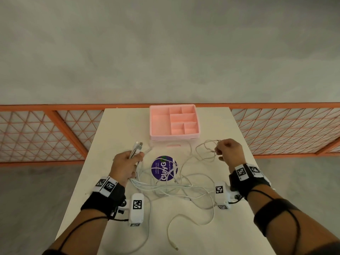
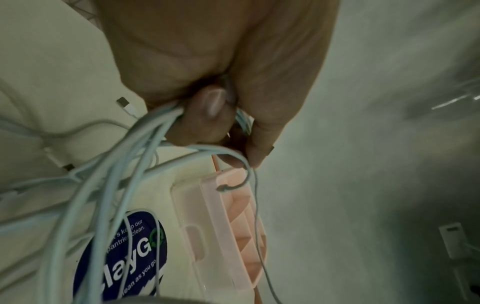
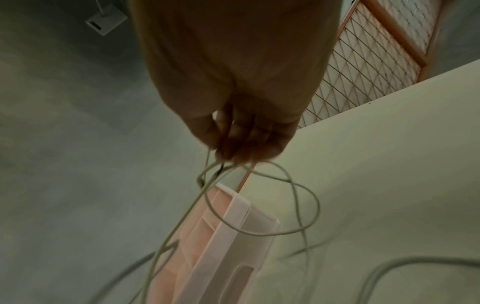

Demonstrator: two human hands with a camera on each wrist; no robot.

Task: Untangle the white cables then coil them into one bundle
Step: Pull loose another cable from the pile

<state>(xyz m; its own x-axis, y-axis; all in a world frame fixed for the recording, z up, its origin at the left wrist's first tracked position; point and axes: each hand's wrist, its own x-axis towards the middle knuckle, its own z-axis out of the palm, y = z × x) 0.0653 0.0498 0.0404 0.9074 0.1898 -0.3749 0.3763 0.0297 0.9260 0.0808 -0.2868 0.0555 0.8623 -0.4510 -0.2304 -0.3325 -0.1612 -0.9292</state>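
Several white cables (image 1: 176, 188) lie tangled across the middle of the white table (image 1: 211, 236). My left hand (image 1: 128, 162) grips a bunch of cable ends, their plugs (image 1: 137, 147) sticking up above the fist. In the left wrist view the strands (image 2: 145, 144) run out from under the curled fingers (image 2: 207, 115). My right hand (image 1: 226, 151) is raised at the right and pinches a thin cable, loose loops (image 1: 206, 151) of it hanging to its left. The right wrist view shows these thin loops (image 3: 272, 205) dangling below the fingertips (image 3: 239, 148).
A pink compartment tray (image 1: 156, 122) stands at the table's far edge, just beyond the hands. A round blue sticker (image 1: 163, 168) lies on the table under the cables. One cable end (image 1: 173, 245) trails toward the near edge. Orange mesh fencing (image 1: 55, 133) runs behind the table.
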